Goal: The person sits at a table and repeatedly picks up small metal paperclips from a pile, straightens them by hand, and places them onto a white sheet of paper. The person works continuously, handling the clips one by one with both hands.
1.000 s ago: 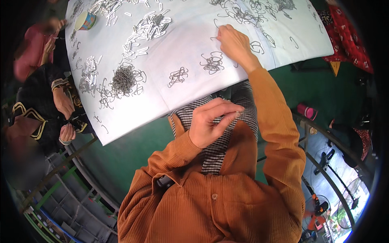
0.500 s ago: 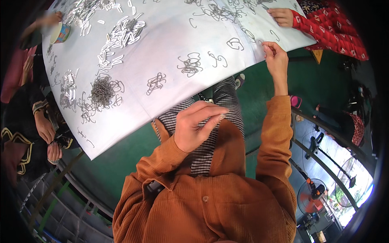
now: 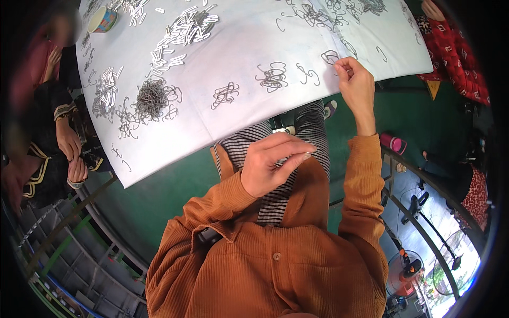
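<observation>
My left hand point(image 3: 273, 164) hangs in front of my lap, off the table, thumb and fingertips pinched together; whatever lies between them is too small to make out. At the table's near right edge, my right hand point(image 3: 356, 87) is closed in a pinch. Its fingertips are right beside a small group of bent wire hooks point(image 3: 330, 56), and whether they grip one is unclear. Left of there lie a few curved wires point(image 3: 308, 74), a tangled pile of wire hooks point(image 3: 272, 77) and a smaller bunch point(image 3: 226, 96).
The white-covered table point(image 3: 175, 153) holds a dense dark wire pile point(image 3: 152, 99), many pale slim pieces point(image 3: 188, 29) and a paper tub point(image 3: 102, 20). Other people sit at left, their hands point(image 3: 69, 140) low, and at right in a red sleeve point(image 3: 450, 53). A fan point(image 3: 408, 267) stands behind.
The view has shifted, moving the table rightward in the picture. My right hand has come left, closer to the wire hooks. The red-sleeved person's hand has drawn back; another's hand has left the tub.
</observation>
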`<state>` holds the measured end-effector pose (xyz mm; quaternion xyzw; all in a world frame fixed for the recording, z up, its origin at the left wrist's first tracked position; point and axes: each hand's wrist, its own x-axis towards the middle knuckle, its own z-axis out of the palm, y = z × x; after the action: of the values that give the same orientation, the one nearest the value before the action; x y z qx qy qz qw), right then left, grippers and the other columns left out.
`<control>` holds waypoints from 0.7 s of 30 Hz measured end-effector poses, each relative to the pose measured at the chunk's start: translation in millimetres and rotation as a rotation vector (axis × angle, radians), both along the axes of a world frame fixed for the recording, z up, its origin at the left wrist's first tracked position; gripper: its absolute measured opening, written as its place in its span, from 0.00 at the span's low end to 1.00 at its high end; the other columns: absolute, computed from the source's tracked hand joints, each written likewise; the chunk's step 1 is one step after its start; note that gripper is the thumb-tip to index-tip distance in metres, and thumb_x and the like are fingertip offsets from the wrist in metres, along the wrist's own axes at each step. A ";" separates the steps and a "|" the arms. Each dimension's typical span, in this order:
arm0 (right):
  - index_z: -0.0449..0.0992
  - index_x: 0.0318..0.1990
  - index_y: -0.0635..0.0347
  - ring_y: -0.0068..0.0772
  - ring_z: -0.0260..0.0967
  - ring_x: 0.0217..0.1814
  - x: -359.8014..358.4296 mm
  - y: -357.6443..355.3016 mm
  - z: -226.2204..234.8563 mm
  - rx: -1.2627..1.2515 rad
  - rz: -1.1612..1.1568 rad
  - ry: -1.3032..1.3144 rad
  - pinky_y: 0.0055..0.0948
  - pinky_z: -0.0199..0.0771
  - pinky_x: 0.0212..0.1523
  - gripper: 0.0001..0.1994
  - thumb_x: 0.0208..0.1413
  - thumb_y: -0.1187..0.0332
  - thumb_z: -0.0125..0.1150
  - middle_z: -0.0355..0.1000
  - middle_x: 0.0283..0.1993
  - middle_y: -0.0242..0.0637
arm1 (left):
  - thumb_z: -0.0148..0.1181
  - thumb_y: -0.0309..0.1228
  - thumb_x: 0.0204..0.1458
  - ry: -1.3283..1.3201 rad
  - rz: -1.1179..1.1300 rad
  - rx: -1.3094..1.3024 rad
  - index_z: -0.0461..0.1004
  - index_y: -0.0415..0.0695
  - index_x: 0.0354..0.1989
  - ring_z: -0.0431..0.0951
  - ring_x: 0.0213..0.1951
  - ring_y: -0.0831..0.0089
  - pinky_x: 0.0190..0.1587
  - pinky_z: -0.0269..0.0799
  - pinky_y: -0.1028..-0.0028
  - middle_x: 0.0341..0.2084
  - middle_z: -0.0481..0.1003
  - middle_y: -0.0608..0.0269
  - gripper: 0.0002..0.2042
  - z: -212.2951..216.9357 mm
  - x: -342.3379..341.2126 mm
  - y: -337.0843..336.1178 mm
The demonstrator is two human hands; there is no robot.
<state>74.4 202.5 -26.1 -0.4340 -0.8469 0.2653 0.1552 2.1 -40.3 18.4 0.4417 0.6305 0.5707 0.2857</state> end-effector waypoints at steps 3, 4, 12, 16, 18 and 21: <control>0.79 0.34 0.55 0.39 0.72 0.27 -3.0 -2.8 10.7 0.024 0.014 0.060 0.36 0.70 0.31 0.05 0.52 0.67 0.61 0.75 0.26 0.37 | 0.64 0.18 0.46 0.039 0.011 -0.001 0.81 0.40 0.37 0.80 0.32 0.72 0.36 0.75 0.76 0.30 0.79 0.59 0.09 1.9 -1.9 -4.7; 0.79 0.34 0.55 0.39 0.72 0.27 -1.9 -0.9 10.9 0.016 0.011 0.059 0.36 0.70 0.31 0.05 0.52 0.67 0.61 0.75 0.27 0.37 | 0.64 0.18 0.47 0.036 0.013 0.002 0.81 0.40 0.38 0.80 0.32 0.72 0.36 0.75 0.76 0.30 0.79 0.59 0.09 1.3 -2.3 -4.9; 0.81 0.33 0.54 0.38 0.76 0.31 26.7 30.5 -6.6 0.027 -0.198 -0.102 0.36 0.73 0.35 0.08 0.49 0.62 0.64 0.78 0.29 0.36 | 0.63 0.17 0.47 0.023 -0.001 -0.022 0.81 0.39 0.37 0.79 0.33 0.71 0.38 0.74 0.77 0.31 0.79 0.59 0.09 5.4 -7.2 -3.5; 0.82 0.33 0.55 0.39 0.76 0.31 57.0 60.5 -20.5 0.015 -0.293 -0.088 0.36 0.74 0.36 0.09 0.48 0.62 0.65 0.78 0.28 0.36 | 0.63 0.17 0.47 0.014 -0.025 -0.024 0.81 0.38 0.36 0.79 0.33 0.71 0.37 0.74 0.76 0.31 0.79 0.58 0.08 3.9 -6.2 2.2; 0.82 0.32 0.56 0.39 0.76 0.31 61.7 72.1 -25.0 0.002 -0.291 -0.087 0.36 0.74 0.36 0.09 0.48 0.62 0.64 0.78 0.28 0.37 | 0.64 0.18 0.47 0.031 -0.042 -0.022 0.81 0.38 0.36 0.79 0.33 0.71 0.37 0.74 0.76 0.31 0.79 0.58 0.08 4.0 -7.1 5.0; 0.82 0.32 0.55 0.40 0.76 0.32 60.0 83.3 -33.9 0.023 -0.290 -0.139 0.37 0.75 0.37 0.09 0.47 0.62 0.65 0.79 0.29 0.37 | 0.64 0.18 0.46 0.046 -0.045 -0.013 0.81 0.38 0.36 0.79 0.33 0.71 0.37 0.74 0.76 0.31 0.79 0.58 0.08 4.7 -7.1 9.6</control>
<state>134.4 285.7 -60.0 -0.5674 -0.7869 0.1997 0.1378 -5.0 -30.7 23.1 0.4669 0.6304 0.5497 0.2870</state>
